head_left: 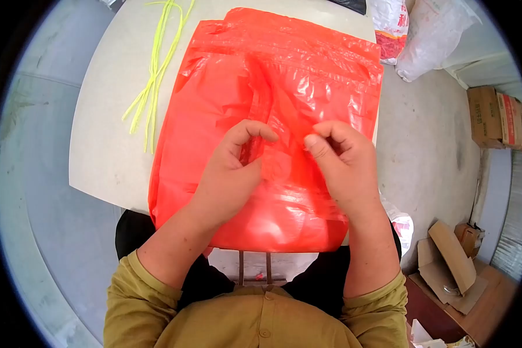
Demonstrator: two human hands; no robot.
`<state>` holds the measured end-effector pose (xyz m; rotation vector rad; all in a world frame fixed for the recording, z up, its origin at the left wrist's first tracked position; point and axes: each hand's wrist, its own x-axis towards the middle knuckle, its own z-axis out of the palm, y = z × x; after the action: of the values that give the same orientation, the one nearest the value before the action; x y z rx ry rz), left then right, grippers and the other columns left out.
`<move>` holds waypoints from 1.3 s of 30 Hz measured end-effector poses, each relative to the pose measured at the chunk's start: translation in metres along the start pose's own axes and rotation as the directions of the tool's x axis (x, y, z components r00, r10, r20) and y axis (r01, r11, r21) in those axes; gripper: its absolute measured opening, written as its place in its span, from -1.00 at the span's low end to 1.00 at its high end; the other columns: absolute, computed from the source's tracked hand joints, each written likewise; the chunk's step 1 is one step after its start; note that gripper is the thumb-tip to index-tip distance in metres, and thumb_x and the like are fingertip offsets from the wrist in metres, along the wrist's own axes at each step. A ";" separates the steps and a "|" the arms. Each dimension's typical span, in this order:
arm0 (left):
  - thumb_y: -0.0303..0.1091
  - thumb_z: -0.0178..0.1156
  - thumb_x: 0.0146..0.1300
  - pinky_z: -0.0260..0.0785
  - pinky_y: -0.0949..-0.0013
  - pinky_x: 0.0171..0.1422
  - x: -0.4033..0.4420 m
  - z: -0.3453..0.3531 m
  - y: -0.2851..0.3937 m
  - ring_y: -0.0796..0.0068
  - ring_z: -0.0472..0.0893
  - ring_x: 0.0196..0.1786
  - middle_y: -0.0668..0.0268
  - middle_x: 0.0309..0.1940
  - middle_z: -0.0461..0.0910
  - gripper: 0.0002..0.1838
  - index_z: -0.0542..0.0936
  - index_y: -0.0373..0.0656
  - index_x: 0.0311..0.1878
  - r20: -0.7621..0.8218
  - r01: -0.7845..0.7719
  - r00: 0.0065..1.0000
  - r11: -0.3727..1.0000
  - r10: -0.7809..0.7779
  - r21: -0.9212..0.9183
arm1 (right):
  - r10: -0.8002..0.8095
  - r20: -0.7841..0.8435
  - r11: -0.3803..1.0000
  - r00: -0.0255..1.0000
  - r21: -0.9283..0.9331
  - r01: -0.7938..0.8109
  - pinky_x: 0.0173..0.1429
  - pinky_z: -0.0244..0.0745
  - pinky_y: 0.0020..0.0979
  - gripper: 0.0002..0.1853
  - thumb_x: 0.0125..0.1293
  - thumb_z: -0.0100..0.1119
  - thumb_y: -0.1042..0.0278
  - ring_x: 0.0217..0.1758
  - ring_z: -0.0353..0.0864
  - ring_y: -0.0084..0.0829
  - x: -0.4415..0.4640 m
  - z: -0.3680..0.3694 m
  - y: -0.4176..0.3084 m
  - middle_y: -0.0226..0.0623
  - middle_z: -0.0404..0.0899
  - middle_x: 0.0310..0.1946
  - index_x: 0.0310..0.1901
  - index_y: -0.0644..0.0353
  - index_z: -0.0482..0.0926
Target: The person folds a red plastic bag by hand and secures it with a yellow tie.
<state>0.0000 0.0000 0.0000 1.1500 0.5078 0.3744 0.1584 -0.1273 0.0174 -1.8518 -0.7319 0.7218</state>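
Observation:
Red plastic bags [203, 127] lie stacked flat on a pale table [116, 116], their lower edge at the side nearest me. My left hand [238, 156] is over the middle of the red plastic, thumb and forefinger curved and apart, with nothing visible between them. To its right, my right hand [342, 162] pinches a raised fold of the red plastic between thumb and forefinger. Creases run down through the plastic between the two hands. Yellow-green strings [153, 81] lie on the table left of the bags.
Beyond the table's right side are white plastic sacks [429, 40] and cardboard boxes [493, 116] on the floor. An opened cardboard box [446, 261] rests on a brown surface at the lower right. A black item [351, 4] touches the table's far edge.

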 end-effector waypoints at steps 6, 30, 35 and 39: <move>-0.66 0.16 0.41 0.42 0.47 0.27 0.001 -0.001 0.001 0.62 0.52 0.17 0.39 0.09 0.55 -0.73 0.55 -0.19 0.11 0.004 0.025 1.000 0.999 -0.025 -0.038 | -0.742 -0.205 0.641 0.639 -0.497 0.584 -0.02 0.52 -0.25 -0.66 0.14 0.53 0.38 -0.12 0.62 -0.17 -0.001 -0.013 -0.006 -0.25 0.66 -0.14 -0.08 0.23 0.63; -0.68 0.19 0.27 0.03 0.28 0.70 0.001 -0.003 0.002 0.37 0.18 0.64 0.22 0.56 0.25 -0.23 0.29 -0.17 0.58 -0.027 -0.024 0.999 0.996 0.027 0.083 | -0.526 -0.460 0.849 0.715 -0.244 0.468 0.02 0.54 -0.25 -0.74 0.27 0.47 0.35 -0.12 0.64 -0.26 0.001 -0.010 -0.003 -0.27 0.67 -0.20 -0.07 0.23 0.67; -0.70 0.17 0.28 0.11 0.29 0.66 0.002 -0.001 0.001 0.40 0.21 0.62 0.25 0.54 0.26 -0.23 0.30 -0.13 0.58 -0.037 -0.013 0.999 1.000 0.013 -0.003 | -0.628 0.115 0.648 0.770 -0.472 0.598 0.00 0.50 -0.19 -0.58 0.09 0.61 0.25 -0.03 0.60 -0.11 -0.008 0.004 -0.013 -0.22 0.64 -0.10 -0.08 0.15 0.63; -0.70 0.17 0.28 0.12 0.30 0.65 0.002 -0.001 0.002 0.41 0.22 0.61 0.25 0.54 0.26 -0.24 0.31 -0.13 0.57 -0.054 0.009 0.998 0.998 -0.012 -0.058 | -0.530 0.058 0.734 0.846 -0.468 0.492 0.01 0.51 -0.15 -0.61 0.07 0.58 0.29 -0.04 0.61 -0.07 -0.010 0.022 -0.008 -0.20 0.63 -0.14 -0.10 0.18 0.63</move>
<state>0.0012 0.0020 0.0009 1.0834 0.5473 0.4098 0.1345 -0.1195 0.0188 -1.9426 -1.3918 0.1020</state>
